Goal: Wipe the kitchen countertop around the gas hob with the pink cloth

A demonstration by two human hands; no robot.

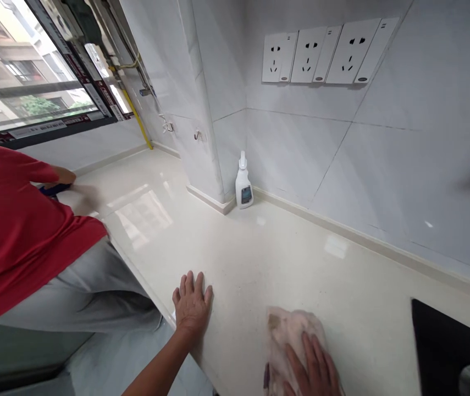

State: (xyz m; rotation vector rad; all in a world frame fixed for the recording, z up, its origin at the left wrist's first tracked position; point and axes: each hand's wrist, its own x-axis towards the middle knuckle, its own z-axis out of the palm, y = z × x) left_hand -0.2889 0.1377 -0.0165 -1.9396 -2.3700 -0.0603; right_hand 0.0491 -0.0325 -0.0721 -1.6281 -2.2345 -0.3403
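"What's at the far left?"
"A window with a dark frame (pixel 32 71), and a person in a red top and grey trousers (pixel 28 220) beside the glossy cream stone-like countertop (pixel 226 253)."

"And the wearer's left hand (pixel 192 308)?"
"Palm down on the countertop near its front edge, fingers spread wide, holding nothing."

"What's next along?"
"A white plastic spray bottle with a dark label (pixel 243 184), upright in the corner by the wall's projecting column. Then a crumpled pale-pink soft cloth (pixel 285 333) with a tan patch, lying on the countertop toward the front."

"Is the right hand (pixel 316 366) on it?"
"Yes, laid over the cloth, fingers stretched out and slightly parted rather than closed around it. The bottom of the picture cuts off the wrist."

"Anything further right?"
"A row of white rectangular wall sockets (pixel 329 52) higher up, then a flat black panel (pixel 444 344) with a round metallic part, well apart from the spray bottle."
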